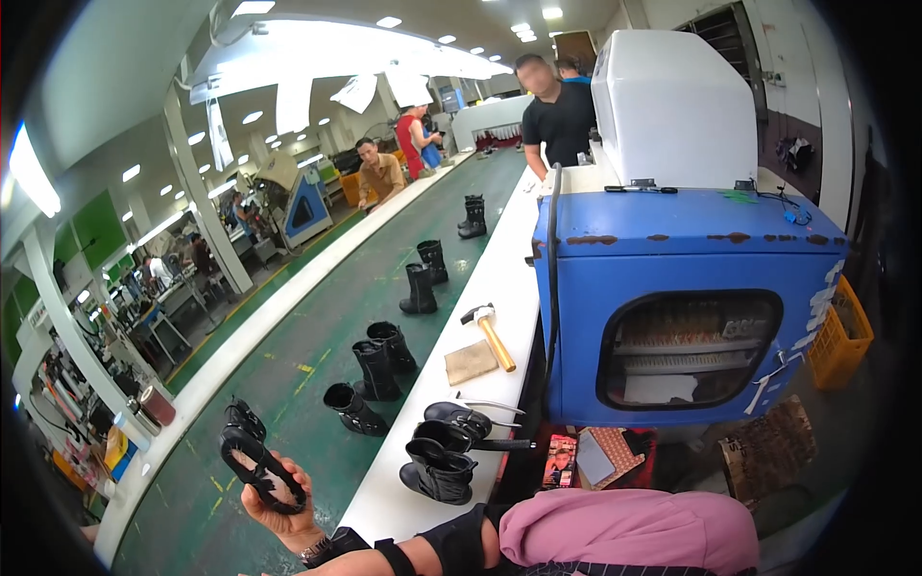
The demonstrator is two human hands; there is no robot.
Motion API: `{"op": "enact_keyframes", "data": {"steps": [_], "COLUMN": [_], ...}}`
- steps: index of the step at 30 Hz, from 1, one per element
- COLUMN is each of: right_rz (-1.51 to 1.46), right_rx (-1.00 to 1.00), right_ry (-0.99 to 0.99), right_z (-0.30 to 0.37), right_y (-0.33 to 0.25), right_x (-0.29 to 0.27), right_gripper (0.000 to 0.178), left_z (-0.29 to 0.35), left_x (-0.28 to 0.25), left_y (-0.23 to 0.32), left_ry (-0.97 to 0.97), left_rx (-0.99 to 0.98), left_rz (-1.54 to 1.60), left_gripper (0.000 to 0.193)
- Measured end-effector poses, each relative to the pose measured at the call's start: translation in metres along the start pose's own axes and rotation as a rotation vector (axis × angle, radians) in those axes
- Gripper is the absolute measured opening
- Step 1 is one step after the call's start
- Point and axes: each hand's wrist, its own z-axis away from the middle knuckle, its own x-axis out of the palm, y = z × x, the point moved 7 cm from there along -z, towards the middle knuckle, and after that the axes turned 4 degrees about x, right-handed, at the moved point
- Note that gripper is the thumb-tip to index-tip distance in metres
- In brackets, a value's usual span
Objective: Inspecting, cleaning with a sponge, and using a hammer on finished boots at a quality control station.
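Observation:
At the lower left, my left hand [285,511] is closed around a black boot [252,463], held over the green conveyor belt [274,384]. The boot's underside faces me, and a pale patch shows inside its dark rim. My arm, with a watch and black bands, stretches in from the right below a pink sleeve [624,528]. Black buckled boots [440,472] stand on the white ledge [384,509] nearest my forearm. My right hand is out of sight.
More black boots [376,372] stand along the belt. A hammer [494,341], a tan block [471,363] and a pale-handled tool [495,407] lie on the ledge. A blue machine [691,230] rises on the right, above a phone [560,461]. People [379,178] stand farther along.

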Motion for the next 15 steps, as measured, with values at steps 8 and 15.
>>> {"op": "enact_keyframes", "data": {"steps": [8,15], "right_rz": [-0.042,-0.064], "right_rx": [-0.151,0.012], "right_ry": [0.448,1.329], "right_z": [0.034,0.124], "right_y": [-0.016,0.001], "right_x": [-0.034,-0.106], "right_gripper": [0.065,0.064], "left_z": [0.0,0.011], "left_x": [0.021,0.027], "left_y": [0.004,0.017], "left_ry": [-0.056,-0.082], "left_rx": [0.117,0.287], "left_rz": [-0.217,-0.457], "left_gripper": [0.07,0.086]}}
